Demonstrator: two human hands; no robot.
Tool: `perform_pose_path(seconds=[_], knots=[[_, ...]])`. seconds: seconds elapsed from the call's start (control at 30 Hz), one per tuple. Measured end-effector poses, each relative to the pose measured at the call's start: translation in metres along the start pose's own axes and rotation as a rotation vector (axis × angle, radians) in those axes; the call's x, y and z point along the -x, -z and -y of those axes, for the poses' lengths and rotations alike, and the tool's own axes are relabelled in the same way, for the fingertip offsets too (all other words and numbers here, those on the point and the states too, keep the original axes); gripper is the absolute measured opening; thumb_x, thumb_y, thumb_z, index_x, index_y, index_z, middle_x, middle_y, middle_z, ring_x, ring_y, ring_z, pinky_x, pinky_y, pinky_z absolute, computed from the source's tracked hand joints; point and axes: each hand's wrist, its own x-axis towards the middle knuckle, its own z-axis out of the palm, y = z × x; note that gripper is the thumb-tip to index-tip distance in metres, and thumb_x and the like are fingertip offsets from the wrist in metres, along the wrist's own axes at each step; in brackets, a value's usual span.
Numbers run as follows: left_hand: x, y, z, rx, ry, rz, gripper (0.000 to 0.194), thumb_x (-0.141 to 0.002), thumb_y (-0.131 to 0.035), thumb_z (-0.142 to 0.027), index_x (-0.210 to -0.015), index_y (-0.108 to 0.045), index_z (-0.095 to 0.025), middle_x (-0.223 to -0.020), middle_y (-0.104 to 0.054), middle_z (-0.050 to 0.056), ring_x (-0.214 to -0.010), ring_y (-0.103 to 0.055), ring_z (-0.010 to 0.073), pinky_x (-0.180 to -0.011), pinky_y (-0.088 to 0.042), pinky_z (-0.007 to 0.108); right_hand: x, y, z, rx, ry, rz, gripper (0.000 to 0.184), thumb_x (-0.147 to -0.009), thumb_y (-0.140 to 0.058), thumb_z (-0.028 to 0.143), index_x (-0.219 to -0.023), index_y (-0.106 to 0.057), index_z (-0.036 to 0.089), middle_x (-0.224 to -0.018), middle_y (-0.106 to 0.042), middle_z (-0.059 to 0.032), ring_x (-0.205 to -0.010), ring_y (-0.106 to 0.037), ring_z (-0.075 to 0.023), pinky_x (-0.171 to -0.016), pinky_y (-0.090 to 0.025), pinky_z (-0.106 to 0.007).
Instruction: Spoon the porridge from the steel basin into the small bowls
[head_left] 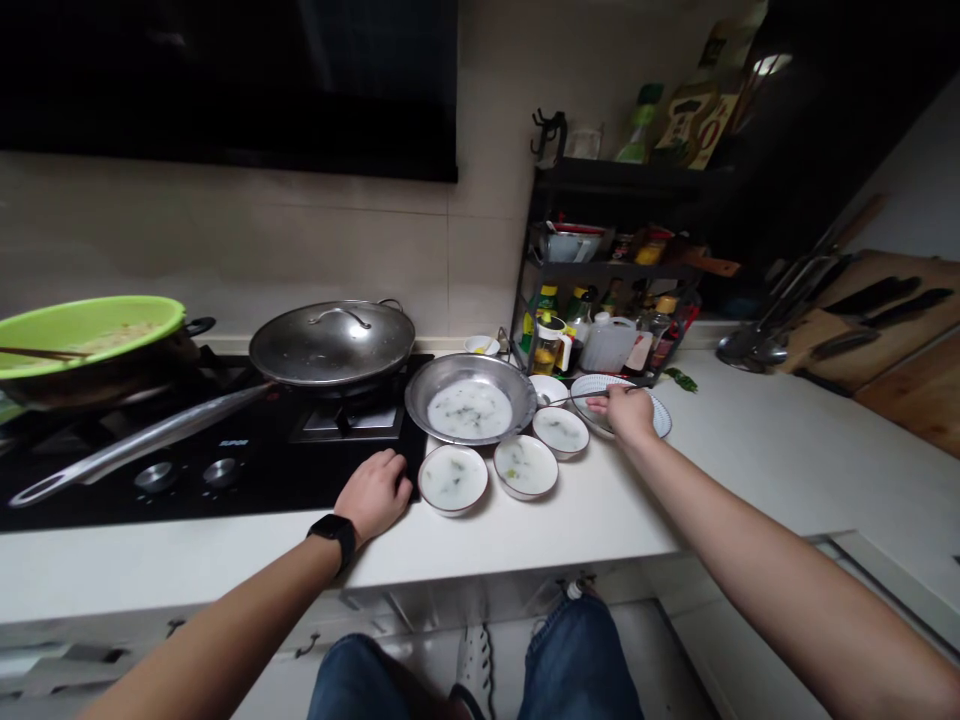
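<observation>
My right hand (628, 410) is closed on the thin metal handle of a spoon (574, 397), above a blue-patterned plate (661, 420). The spoon's far end reaches a small white bowl (555, 384); its head is hard to make out. My left hand (375, 495), below a black watch, rests with curled fingers on the cooktop's right edge, holding nothing visible. Beside it stands a bowl of whitish soup with green bits (453, 480). Two similar soup bowls, one in front (526, 467) and one further back (561, 432), stand near a wide metal basin (416, 400) holding the same soup.
On the black cooktop (262, 470) stand a lidded pan (330, 345) with a long handle pointing left and a pot under a green basket (142, 315). A rack (555, 175) of bottles and jars stands behind the plate. Knives and ladles (750, 350) are at the right.
</observation>
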Motion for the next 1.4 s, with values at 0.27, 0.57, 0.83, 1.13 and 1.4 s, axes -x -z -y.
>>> perform_pose_path(seconds=[0.27, 0.57, 0.83, 1.13, 1.4], knots=[[0.0, 0.001, -0.001, -0.002, -0.004, -0.005, 0.013, -0.092, -0.05, -0.022, -0.083, -0.06, -0.022, -0.092, -0.065, 0.009, -0.091, -0.062, 0.0261, -0.087, -0.05, 0.039, -0.008, 0.013, 0.04, -0.111, -0.096, -0.122, 0.009, -0.098, -0.054, 0.016, -0.089, -0.056, 0.017, -0.053, -0.064, -0.0003, -0.052, -0.074, -0.0185, -0.054, -0.065, -0.026], [0.0, 0.001, -0.001, -0.021, 0.007, 0.015, 0.014, -0.092, -0.049, -0.023, -0.083, -0.06, -0.022, -0.091, -0.064, 0.009, -0.09, -0.062, 0.0256, -0.088, -0.05, 0.039, -0.019, 0.02, 0.084, -0.139, -0.028, -0.071, 0.004, -0.096, -0.056, 0.02, -0.092, -0.058, 0.019, -0.055, -0.062, 0.0002, -0.056, -0.076, -0.0231, -0.056, -0.067, -0.034], [0.0, 0.002, -0.001, 0.008, 0.008, 0.002, 0.014, -0.092, -0.05, -0.022, -0.084, -0.062, -0.022, -0.093, -0.065, 0.01, -0.091, -0.061, 0.0262, -0.089, -0.05, 0.041, 0.007, -0.023, 0.067, -0.087, -0.003, 0.087, 0.013, -0.096, -0.059, 0.033, -0.095, -0.057, 0.021, -0.058, -0.065, -0.0033, -0.058, -0.075, -0.0228, -0.059, -0.066, -0.036], [0.0, 0.002, -0.002, 0.008, 0.008, 0.016, 0.016, -0.093, -0.048, -0.023, -0.086, -0.062, -0.021, -0.094, -0.065, 0.011, -0.092, -0.062, 0.0266, -0.089, -0.051, 0.041, 0.069, -0.008, 0.072, 0.571, 0.981, 0.558, 0.03, -0.1, -0.05, 0.036, -0.115, -0.071, 0.022, -0.114, -0.078, -0.0132, -0.102, -0.075, -0.0259, -0.094, -0.061, -0.04], [0.0, 0.002, -0.001, 0.003, 0.004, 0.014, 0.015, -0.093, -0.048, -0.023, -0.086, -0.062, -0.021, -0.093, -0.064, 0.01, -0.092, -0.062, 0.0269, -0.088, -0.051, 0.041, 0.02, 0.017, 0.057, 0.716, 0.848, 0.188, 0.036, -0.101, -0.041, 0.032, -0.116, -0.07, 0.016, -0.102, -0.078, -0.0155, -0.104, -0.072, -0.0307, -0.096, -0.056, -0.045]])
